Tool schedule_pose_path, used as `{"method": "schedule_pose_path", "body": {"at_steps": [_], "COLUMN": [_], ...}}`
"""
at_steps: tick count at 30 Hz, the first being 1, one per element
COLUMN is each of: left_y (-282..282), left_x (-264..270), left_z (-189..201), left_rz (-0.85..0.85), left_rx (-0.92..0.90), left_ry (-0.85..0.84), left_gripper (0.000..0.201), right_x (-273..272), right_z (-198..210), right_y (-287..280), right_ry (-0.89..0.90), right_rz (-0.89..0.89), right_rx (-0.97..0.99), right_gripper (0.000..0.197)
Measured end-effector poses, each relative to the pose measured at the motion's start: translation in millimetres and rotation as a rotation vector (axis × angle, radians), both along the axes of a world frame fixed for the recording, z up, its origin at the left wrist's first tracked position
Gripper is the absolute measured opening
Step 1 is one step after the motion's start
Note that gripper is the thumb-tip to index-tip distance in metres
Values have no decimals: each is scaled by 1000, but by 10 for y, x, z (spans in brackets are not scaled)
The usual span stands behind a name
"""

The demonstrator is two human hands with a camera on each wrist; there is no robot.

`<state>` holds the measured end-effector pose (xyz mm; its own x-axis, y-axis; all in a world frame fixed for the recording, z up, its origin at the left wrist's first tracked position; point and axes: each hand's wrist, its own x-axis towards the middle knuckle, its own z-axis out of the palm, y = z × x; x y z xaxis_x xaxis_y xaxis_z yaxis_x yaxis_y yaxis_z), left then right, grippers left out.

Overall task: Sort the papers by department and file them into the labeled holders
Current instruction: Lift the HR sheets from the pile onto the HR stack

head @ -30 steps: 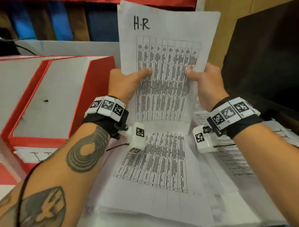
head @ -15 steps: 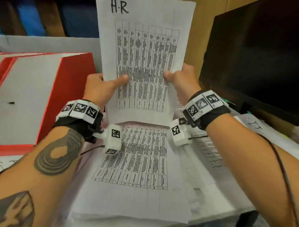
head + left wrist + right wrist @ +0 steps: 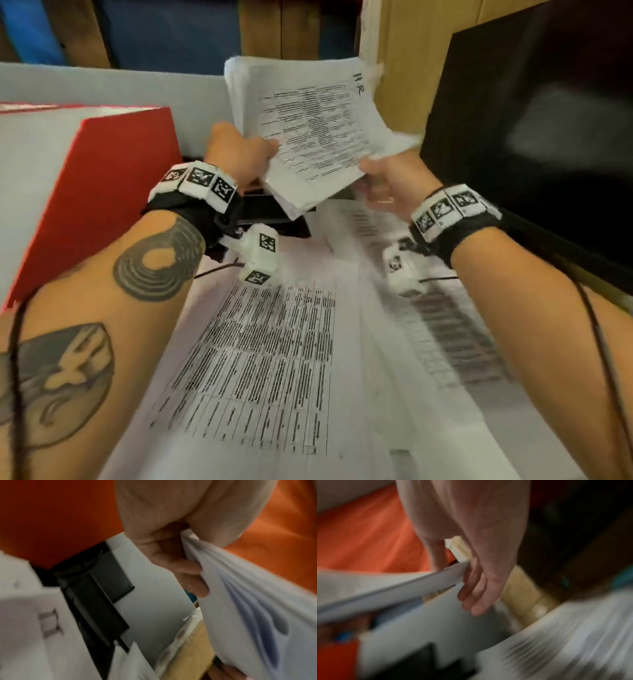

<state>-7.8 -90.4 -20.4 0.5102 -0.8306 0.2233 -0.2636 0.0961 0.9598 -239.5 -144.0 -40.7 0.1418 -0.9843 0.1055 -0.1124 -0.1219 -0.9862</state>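
While we hold the HR papers (image 3: pixel 308 137) up above the paper pile (image 3: pixel 274 359), we should keep them flat and together, then slide them into the holder marked HR; our left hand (image 3: pixel 239 154) pinches their left edge; our right hand (image 3: pixel 387 178) holds the near corner with fingers loose underneath; a second ago the papers stood upright; now they are tipped sideways, next to the red holder (image 3: pixel 113 192).
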Motion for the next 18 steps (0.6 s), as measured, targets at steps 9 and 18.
{"method": "schedule_pose_path", "body": {"at_steps": [9, 18], "left_y": [-936, -1377], "left_x": [151, -14], "left_z": [-318, -479], "left_rz": [-14, -92], "left_rx": [138, 158], "left_ry": [-337, -390], "left_gripper": [57, 49], "right_x": [-522, -385], "right_z": [-514, -531], "right_y": [-742, -1001], "right_ry": [1392, 1523], "right_rz": [255, 322], "right_rx": [82, 104], "right_gripper": [86, 85]}}
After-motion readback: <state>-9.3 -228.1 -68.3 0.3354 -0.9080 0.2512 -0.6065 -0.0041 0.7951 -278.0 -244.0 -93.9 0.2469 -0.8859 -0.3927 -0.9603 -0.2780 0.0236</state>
